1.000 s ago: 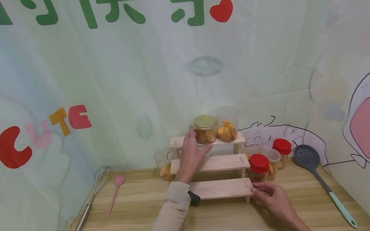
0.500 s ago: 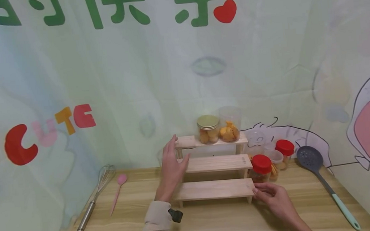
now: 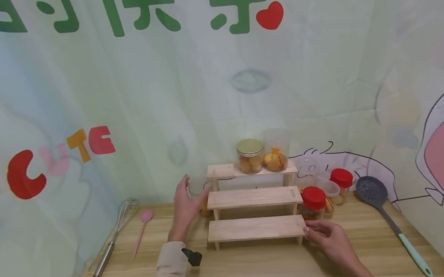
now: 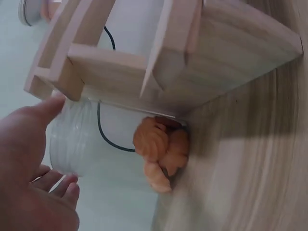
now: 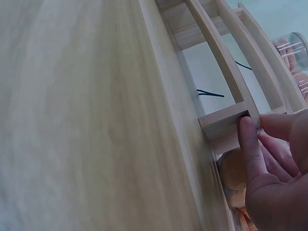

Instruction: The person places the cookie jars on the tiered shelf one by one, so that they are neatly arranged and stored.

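Observation:
A three-tier wooden display rack (image 3: 256, 228) stands on the table. On its top tier sit a gold-lidded jar of cookies (image 3: 250, 156) and a clear jar without a lid (image 3: 275, 160). My left hand (image 3: 186, 206) is at the rack's left side, thumb and fingers spread around the upper part of a clear jar (image 4: 72, 139). Swirled cookies (image 4: 151, 139) show in the bottom of that jar; in the head view the hand and rack mostly hide it. My right hand (image 3: 327, 236) pinches the right end of the lowest tier between thumb and fingers.
Right of the rack stand two red-lidded jars, one in front (image 3: 313, 198) and one behind (image 3: 341, 179), with clear containers (image 3: 329, 188) beside them. A grey skimmer (image 3: 371, 189) lies farther right. At left lie a whisk (image 3: 112, 238) and a pink spoon (image 3: 142, 225).
My left hand has left the gold-lidded jar on the top tier and moved left and down to the clear jar beside the rack. My right hand keeps its place on the lowest tier.

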A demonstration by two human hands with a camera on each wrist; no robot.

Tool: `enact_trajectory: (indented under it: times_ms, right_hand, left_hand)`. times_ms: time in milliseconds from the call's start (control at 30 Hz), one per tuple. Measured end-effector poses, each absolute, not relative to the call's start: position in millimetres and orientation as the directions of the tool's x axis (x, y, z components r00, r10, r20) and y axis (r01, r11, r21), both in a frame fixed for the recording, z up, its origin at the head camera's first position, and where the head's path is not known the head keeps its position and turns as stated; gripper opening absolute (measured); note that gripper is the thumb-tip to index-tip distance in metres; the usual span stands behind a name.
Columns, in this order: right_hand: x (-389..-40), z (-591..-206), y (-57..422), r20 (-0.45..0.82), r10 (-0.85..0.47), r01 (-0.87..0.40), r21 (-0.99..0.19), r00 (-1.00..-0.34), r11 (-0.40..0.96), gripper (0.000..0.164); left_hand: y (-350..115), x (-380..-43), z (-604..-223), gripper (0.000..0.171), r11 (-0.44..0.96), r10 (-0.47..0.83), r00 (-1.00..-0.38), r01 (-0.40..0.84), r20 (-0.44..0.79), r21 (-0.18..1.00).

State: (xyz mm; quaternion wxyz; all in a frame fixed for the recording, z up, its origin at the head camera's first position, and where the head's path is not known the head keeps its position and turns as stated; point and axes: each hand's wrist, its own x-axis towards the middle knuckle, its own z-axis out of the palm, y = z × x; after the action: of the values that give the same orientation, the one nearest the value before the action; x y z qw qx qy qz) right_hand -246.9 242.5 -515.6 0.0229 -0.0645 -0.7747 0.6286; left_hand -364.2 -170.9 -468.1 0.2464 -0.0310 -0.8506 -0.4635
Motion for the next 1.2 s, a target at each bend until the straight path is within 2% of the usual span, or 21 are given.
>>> enact_trajectory:
  times_ms: [133, 333, 733, 1000, 1200]
  right_hand:
    - [-247, -516, 242, -0.054, 0.128, 0.079, -0.977, -0.99, 0.197, 0.043]
    - [-249, -517, 243, -0.049, 0.123, 0.07, -0.982, -0.991, 0.176, 0.043]
    - [-248, -516, 243, -0.049, 0.129, 0.072, -0.982, -0.99, 0.177, 0.042]
    - [-249, -515, 243, -0.04, 0.121, 0.063, -0.979, -0.992, 0.192, 0.041]
    - [-248, -516, 243, -0.042, 0.125, 0.067, -0.976, -0.991, 0.205, 0.04]
  left_hand:
    - [-179, -367, -474, 0.098, 0.491, -0.128, -0.94, 0.217, 0.316, 0.844]
    - [-183, -370, -480, 0.102, 0.484, -0.089, -0.969, 0.158, 0.229, 0.86]
    - [-182, -373, -481, 0.094, 0.488, -0.12, -0.961, 0.163, 0.25, 0.858]
    - [-184, -369, -475, 0.088, 0.429, -0.164, -0.955, 0.158, 0.249, 0.889]
    - [-181, -368, -464, 0.093, 0.383, -0.22, -0.912, 0.247, 0.347, 0.89]
